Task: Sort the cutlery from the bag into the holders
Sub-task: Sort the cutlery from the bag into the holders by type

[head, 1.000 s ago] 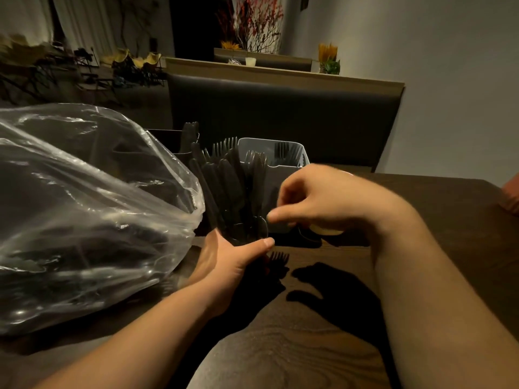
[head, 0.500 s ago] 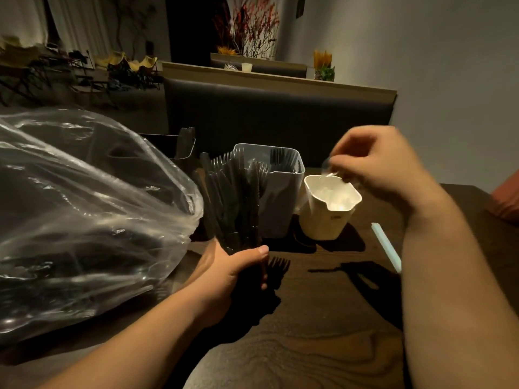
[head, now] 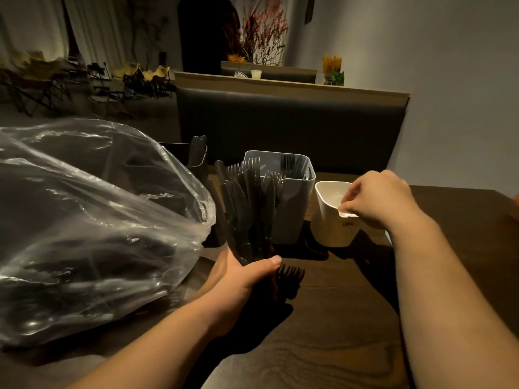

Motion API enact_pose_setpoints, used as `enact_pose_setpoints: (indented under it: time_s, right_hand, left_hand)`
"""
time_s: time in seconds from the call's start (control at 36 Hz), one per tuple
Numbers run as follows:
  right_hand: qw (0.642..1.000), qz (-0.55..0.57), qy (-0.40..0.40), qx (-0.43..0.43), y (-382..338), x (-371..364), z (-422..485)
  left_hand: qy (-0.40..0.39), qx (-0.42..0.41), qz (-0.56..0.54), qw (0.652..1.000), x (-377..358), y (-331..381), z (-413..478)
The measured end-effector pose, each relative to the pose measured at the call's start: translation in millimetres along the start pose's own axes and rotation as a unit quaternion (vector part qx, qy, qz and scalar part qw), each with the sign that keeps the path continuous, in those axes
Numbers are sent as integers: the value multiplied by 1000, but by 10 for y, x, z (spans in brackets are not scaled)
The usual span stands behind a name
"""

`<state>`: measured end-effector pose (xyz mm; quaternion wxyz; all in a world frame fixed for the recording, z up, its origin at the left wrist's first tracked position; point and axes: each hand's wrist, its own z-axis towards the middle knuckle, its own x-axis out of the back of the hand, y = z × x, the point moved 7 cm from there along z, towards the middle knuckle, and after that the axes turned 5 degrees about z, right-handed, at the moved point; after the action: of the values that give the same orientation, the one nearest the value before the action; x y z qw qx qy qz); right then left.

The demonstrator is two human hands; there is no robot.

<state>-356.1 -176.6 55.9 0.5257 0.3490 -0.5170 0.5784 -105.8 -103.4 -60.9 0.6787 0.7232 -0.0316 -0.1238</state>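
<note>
Black cutlery [head: 250, 209] is standing upright in our left hand [head: 241, 279], whose fingers are wrapping round the handles, just before the grey holder [head: 292, 214]. Our right hand [head: 379, 197] is hovering at the near rim of the white holder [head: 327, 223], fingers curling; we cannot tell whether they are pinching anything. Both holders are sitting side by side near the far edge of the table [head: 323, 346]. The bag [head: 92, 220] is lying along its left edge.
</note>
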Motion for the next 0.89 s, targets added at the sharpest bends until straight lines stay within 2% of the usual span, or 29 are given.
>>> enact_pose_setpoints:
  time_s: [0.06,0.11,0.19,0.25,0.31,0.36,0.42,0.5,0.64,0.75,0.89]
  right_hand:
    - [999,-41,29,1,4,36,8]
    - [998,-60,11,5,-24,34,-11]
    - [998,-44,21,32,-135,141,-72]
    - [993,60,63,77,-273,325,-146]
    - [965,208,88,130,-468,522,-266]
    - [928,332,41,164,-680,602,-378]
    - [887,422,-74,171,-873,527,-479]
    - [846,466,-194,170,-1020,365,-566]
    - [822,507,-200,166,-1066,294,-563]
    - [789,573,-190,109,-974,300,-504]
    - [798,583,-138,60,-806,327,-434]
  left_hand:
    - [7,-12,22,1000,8,0,10]
    - [4,-24,31,999,-2,0,9]
    - [-20,-31,17,999,-39,18,-2]
    - [-38,-40,22,998,-48,16,9]
    - [-47,-40,22,998,-48,9,8]
    - [-56,-32,38,997,-54,-13,12]
    - [-68,-26,59,996,-58,-25,3]
    - [-68,-18,62,996,-37,-46,5]
    - [-40,-17,55,998,-15,-22,3]
    - [-27,-8,36,999,18,-29,11]
    - [-6,13,22,1000,49,-43,8]
